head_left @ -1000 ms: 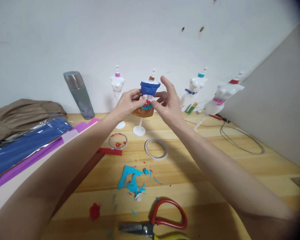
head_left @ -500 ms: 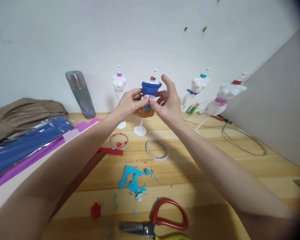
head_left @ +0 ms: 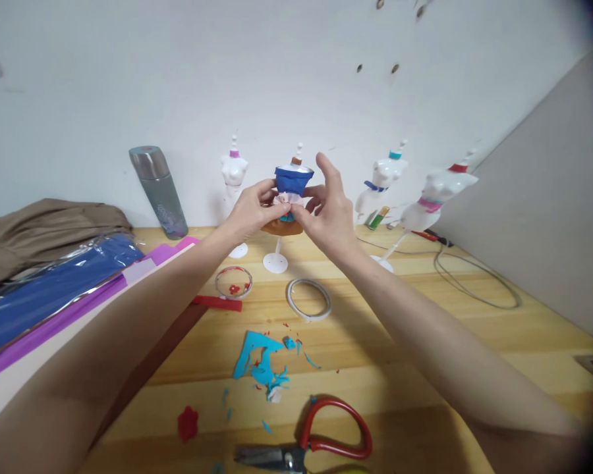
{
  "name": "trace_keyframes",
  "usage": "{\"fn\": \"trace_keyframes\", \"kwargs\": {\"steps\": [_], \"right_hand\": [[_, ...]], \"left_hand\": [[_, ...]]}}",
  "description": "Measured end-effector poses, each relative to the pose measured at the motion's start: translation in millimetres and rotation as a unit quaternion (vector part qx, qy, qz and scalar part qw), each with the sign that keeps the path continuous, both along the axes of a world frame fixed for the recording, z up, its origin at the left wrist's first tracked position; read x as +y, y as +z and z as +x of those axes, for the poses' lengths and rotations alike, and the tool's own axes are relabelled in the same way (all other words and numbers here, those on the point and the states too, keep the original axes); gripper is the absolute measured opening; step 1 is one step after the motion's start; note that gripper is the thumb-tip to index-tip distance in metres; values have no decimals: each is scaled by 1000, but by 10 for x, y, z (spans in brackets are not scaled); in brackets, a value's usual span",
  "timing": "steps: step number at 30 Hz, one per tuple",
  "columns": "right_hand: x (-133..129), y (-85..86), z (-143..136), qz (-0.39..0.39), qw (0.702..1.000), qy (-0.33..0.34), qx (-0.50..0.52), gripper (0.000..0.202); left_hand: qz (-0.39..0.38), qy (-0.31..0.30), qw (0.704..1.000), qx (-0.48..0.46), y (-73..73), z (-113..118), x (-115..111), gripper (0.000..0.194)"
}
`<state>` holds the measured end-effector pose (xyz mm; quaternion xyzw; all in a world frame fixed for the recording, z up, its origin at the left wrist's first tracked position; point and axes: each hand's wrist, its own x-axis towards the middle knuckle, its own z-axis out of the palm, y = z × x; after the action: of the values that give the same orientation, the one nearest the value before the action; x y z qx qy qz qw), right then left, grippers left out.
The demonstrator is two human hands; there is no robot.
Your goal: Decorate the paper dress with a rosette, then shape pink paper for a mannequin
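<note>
A miniature dress form (head_left: 294,181) with a blue paper top and a brown skirt stands upright on a white base at the back of the table. At its waist sits a pale pink ruffled paper flower (head_left: 287,199) with red and blue bits at its centre. My left hand (head_left: 255,209) pinches the flower from the left, its thumb on the front. From the right, my right hand (head_left: 327,214) presses it between thumb and curled fingers, the index finger raised. Both thumb tips nearly meet over the centre, partly hiding it.
Three other white dress forms (head_left: 233,170) stand around, one left and two right. A bottle (head_left: 159,191), tape rolls (head_left: 309,299), blue paper scraps (head_left: 261,359), a red paper flower (head_left: 188,423) and red-handled scissors (head_left: 333,428) are about. Wrapped sheets (head_left: 54,273) lie left, a cable (head_left: 474,296) right.
The camera view has shifted slightly. Both thumbs have closed in over the flower's centre, covering more of its red part. The hands stay at the dress form's waist.
</note>
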<state>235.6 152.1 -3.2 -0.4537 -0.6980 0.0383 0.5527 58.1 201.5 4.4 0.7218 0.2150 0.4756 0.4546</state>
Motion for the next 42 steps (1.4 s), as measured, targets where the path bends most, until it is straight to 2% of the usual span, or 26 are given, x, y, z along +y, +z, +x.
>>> {"fn": "trace_keyframes", "kwargs": {"steps": [3, 7, 11, 15, 22, 28, 30, 34, 37, 40, 42], "right_hand": [[4, -41, 43, 0, 999, -6, 34, 65], [27, -99, 70, 13, 997, -49, 64, 13], [46, -71, 42, -11, 997, -35, 73, 22], [30, 39, 12, -9, 997, -23, 72, 24], [-22, 197, -31, 74, 990, -82, -90, 19], [-30, 218, 32, 73, 988, -57, -120, 10], [-36, 223, 70, 97, 982, -51, -152, 8], [-28, 272, 94, 137, 951, -42, -275, 25], [-20, 325, 97, 141, 926, -64, -344, 26], [-20, 355, 130, 145, 914, -83, -369, 26], [-17, 359, 156, 148, 918, -85, -358, 24]], "left_hand": [[-3, 4, 1000, -2, -19, 13, 14, 51], [-9, 8, 1000, -4, -42, 21, 37, 52], [-14, 6, 1000, -6, -39, 33, 43, 49], [-31, -3, 999, -15, -10, 55, 25, 52], [-26, 17, 999, 12, 23, 83, -9, 50], [-10, 13, 1000, 24, 10, 91, 14, 51], [0, 3, 1000, 20, 2, 89, 27, 49], [35, 22, 999, 24, -3, 87, 45, 47], [19, 22, 999, 33, -2, 86, 53, 50], [4, 2, 1000, 27, -2, 86, 60, 50], [7, 0, 1000, 24, -1, 85, 62, 48]]}}
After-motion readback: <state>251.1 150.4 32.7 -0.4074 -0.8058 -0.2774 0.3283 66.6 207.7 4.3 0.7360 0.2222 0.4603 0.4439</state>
